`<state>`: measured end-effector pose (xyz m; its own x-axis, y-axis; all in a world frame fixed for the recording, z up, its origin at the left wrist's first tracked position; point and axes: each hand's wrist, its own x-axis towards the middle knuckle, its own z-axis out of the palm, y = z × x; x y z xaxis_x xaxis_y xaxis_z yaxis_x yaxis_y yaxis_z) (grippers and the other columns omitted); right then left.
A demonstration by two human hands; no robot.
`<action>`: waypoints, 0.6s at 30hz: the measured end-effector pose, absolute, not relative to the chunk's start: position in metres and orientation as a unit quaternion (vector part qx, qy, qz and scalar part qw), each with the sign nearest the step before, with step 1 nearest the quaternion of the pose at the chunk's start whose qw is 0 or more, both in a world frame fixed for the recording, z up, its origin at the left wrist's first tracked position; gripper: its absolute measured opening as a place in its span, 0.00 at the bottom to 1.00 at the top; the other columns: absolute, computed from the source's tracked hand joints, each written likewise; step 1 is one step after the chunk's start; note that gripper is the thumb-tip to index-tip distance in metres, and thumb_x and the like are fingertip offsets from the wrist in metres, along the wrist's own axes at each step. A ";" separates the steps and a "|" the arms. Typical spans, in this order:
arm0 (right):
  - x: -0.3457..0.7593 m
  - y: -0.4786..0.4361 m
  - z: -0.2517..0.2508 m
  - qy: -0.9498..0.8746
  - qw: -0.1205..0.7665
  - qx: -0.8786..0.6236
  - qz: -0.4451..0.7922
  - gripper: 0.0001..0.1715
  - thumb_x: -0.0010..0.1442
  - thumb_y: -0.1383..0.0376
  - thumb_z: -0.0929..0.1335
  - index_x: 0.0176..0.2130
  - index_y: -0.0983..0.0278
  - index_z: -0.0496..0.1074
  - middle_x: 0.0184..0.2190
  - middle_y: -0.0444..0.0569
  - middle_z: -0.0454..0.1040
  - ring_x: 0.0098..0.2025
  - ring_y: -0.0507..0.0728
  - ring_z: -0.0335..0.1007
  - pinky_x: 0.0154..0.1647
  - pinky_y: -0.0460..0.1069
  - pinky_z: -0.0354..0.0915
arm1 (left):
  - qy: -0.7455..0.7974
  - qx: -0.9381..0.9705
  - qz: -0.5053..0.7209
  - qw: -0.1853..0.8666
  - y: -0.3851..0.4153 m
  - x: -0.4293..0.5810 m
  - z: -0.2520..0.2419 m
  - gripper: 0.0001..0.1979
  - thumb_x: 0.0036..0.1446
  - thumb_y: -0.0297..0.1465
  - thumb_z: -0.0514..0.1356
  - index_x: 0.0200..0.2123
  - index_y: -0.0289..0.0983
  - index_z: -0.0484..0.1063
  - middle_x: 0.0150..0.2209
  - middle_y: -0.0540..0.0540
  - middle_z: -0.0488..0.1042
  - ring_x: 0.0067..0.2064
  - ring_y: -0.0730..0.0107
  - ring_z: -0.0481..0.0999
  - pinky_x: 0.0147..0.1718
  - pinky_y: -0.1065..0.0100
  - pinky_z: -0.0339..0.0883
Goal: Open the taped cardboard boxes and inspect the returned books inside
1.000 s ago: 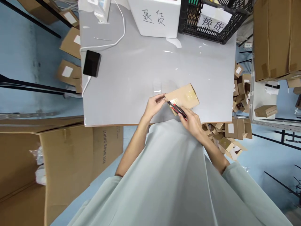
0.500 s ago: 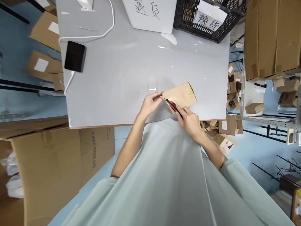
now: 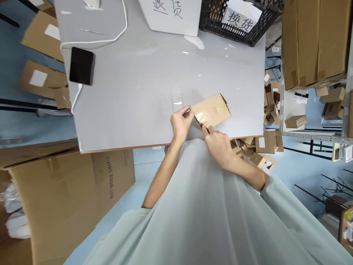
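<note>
A small brown cardboard box (image 3: 213, 110) with shiny clear tape lies slantwise near the table's front edge. My left hand (image 3: 182, 123) is closed in a pinch at the box's left end. In my right hand (image 3: 219, 145) is a red and black utility knife (image 3: 200, 124), mostly covered by the fingers. Its tip is at the box's near left edge, beside my left fingertips. How deep the blade goes I cannot tell.
On the grey-white table (image 3: 132, 95) a black phone-like device (image 3: 82, 66) with a white cable lies at left. A white bin (image 3: 172, 16) and a black crate (image 3: 239, 22), both with handwritten characters, stand at the back. A large carton (image 3: 68, 184) is at lower left.
My right hand has tilted, so less of the knife shows, and its tip has shifted slightly along the box's edge. My left hand has turned more upright at the corner. The view shifted slightly.
</note>
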<state>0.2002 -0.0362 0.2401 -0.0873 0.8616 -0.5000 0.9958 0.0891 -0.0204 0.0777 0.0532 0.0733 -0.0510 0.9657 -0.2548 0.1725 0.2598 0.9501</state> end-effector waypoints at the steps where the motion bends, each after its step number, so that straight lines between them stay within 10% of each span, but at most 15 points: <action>1: 0.201 -0.041 0.241 0.713 0.193 0.648 -0.186 0.33 0.76 0.76 0.58 0.74 0.65 0.69 0.52 0.64 0.80 0.44 0.62 0.84 0.39 0.51 0.75 | 0.614 0.466 0.395 0.500 0.051 0.079 0.073 0.21 0.62 0.34 0.67 0.57 0.38 0.86 0.54 0.43 0.88 0.61 0.43 0.85 0.66 0.46 0.76; 8: 0.220 -0.085 0.246 0.711 0.160 0.665 -0.163 0.34 0.75 0.74 0.59 0.74 0.60 0.70 0.49 0.60 0.82 0.38 0.61 0.82 0.32 0.51 0.70 | 0.619 0.475 0.399 0.482 0.047 0.079 0.072 0.24 0.66 0.43 0.67 0.61 0.39 0.84 0.60 0.40 0.85 0.59 0.45 0.86 0.65 0.50 0.76; 18: 0.392 -0.063 0.068 0.408 -0.346 0.827 -0.175 0.41 0.75 0.42 0.59 0.67 0.71 0.72 0.48 0.59 0.82 0.39 0.60 0.78 0.44 0.53 0.75 | 0.580 0.485 0.309 0.577 0.004 0.055 0.064 0.63 0.50 0.59 0.78 0.81 0.44 0.58 0.79 0.27 0.60 0.72 0.35 0.73 0.60 0.47 0.80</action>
